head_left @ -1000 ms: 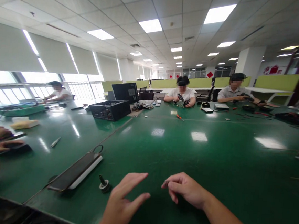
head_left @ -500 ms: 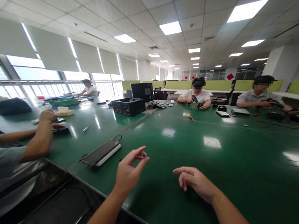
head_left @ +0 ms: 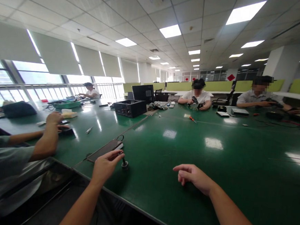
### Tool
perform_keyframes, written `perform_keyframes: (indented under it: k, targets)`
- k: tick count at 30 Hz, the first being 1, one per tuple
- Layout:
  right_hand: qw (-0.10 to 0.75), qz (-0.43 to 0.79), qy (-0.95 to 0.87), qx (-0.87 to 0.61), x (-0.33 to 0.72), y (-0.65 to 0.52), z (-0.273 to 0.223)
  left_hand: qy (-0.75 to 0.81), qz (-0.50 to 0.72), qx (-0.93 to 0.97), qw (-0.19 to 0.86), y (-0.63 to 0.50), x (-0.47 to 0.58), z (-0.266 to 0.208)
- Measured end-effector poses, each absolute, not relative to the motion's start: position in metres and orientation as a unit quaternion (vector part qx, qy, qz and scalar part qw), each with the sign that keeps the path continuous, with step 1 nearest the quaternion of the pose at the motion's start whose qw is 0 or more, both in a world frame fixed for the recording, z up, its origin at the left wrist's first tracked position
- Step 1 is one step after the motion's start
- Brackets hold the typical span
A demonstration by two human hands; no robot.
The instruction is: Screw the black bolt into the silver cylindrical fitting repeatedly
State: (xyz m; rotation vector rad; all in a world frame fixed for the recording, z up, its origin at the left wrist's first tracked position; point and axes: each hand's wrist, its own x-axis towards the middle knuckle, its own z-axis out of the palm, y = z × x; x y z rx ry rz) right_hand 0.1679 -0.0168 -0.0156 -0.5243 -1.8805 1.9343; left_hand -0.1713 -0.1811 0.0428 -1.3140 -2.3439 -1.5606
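The left hand (head_left: 106,166) pinches a small dark ring (head_left: 120,153) between thumb and fingertips, right at the top of an upright metal stem fitting (head_left: 124,165) with a thick round base. That fitting stands on the green tabletop (head_left: 154,185) just beyond the left fingertips; whether ring and stem touch, I can't tell from here. The right hand (head_left: 192,174) hovers over the table well apart from it, loose, index finger stretched towards the left hand and the others half curled, gripping nothing I can see.

Just behind the left hand, partly covered by it, lies a long dark slab (head_left: 102,150) with a pale side and a looped cord. Further out to its left are a slim pale tool (head_left: 89,130) and a co-worker's sleeve (head_left: 11,162), grey-green, the bare forearms resting on the table. Beyond both hands, well out of reach, sit a black computer case (head_left: 130,108), the back of a black monitor (head_left: 143,93) whose label is too small to read, and an orange-handled screwdriver (head_left: 191,119). Past that a person in white (head_left: 205,96) holds a power drill (head_left: 194,99), and a red diamond sign (head_left: 231,77) hangs farther back, its marking too small to make out
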Motion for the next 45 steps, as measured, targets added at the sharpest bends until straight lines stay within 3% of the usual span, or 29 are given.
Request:
perform_keyframes:
  k: [10,16,25,30,34,45]
  targets:
    - [0.183,0.671,-0.693,-0.187,0.17,-0.014,-0.016,-0.781,-0.398,-0.477,-0.06,-0.182,-0.181,0.028]
    - [0.188,0.672,-0.689,-0.193,0.169,-0.017,-0.01,-0.79,-0.364,-0.492,-0.04,-0.188,-0.181,0.013]
    - [0.37,0.616,-0.631,-0.292,0.168,0.006,-0.02,-0.671,-0.399,-0.614,-0.116,-0.123,-0.103,0.043]
    - [0.436,0.452,-0.694,-0.353,0.184,0.034,-0.035,-0.591,-0.375,-0.697,-0.154,-0.051,-0.041,0.04]
    - [0.417,0.357,-0.743,-0.381,0.19,0.041,-0.045,-0.548,-0.344,-0.738,-0.19,-0.015,-0.017,0.015]
    - [0.334,0.405,-0.769,-0.364,0.174,0.036,-0.037,-0.525,-0.358,-0.718,-0.283,-0.004,-0.034,-0.009]
